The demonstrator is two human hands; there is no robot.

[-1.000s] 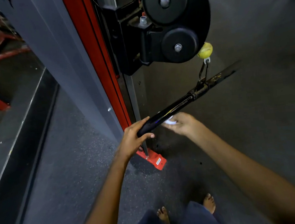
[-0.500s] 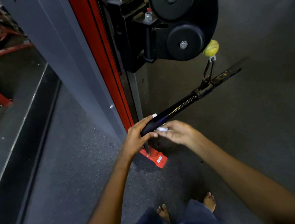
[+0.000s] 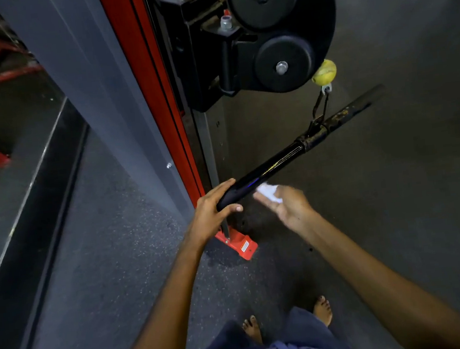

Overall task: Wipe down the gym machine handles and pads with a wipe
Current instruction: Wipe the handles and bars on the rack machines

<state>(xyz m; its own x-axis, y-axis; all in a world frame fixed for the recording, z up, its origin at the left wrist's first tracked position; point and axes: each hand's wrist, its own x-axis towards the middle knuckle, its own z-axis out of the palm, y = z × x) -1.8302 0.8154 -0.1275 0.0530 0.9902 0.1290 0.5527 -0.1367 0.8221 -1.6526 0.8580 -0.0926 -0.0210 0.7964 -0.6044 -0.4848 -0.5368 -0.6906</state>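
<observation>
The left hand [image 3: 212, 209] grips the near end of the bar [image 3: 292, 154], which hangs from a clip under the pulley [image 3: 282, 29]; stiff, likely to swing, so best steadied there; the right hand [image 3: 283, 202] pinches a soft, light wipe [image 3: 268, 193] just beside it.

The bar [image 3: 287, 159] is dark and glossy along its near half, with a sheen like smooth rubber or plastic; its middle section is worn metal with rough yellowish flecks. The wipe [image 3: 268, 193] is white and soft, probably paper or thin cloth, though blur hides its weave. The pulley wheels [image 3: 285, 63] are matt black with shiny metal bolts. The upright post [image 3: 142, 69] carries smooth red paint. The ball [image 3: 324, 72] looks fuzzy yellow. The floor [image 3: 110, 245] is speckled, grainy rubber.
</observation>
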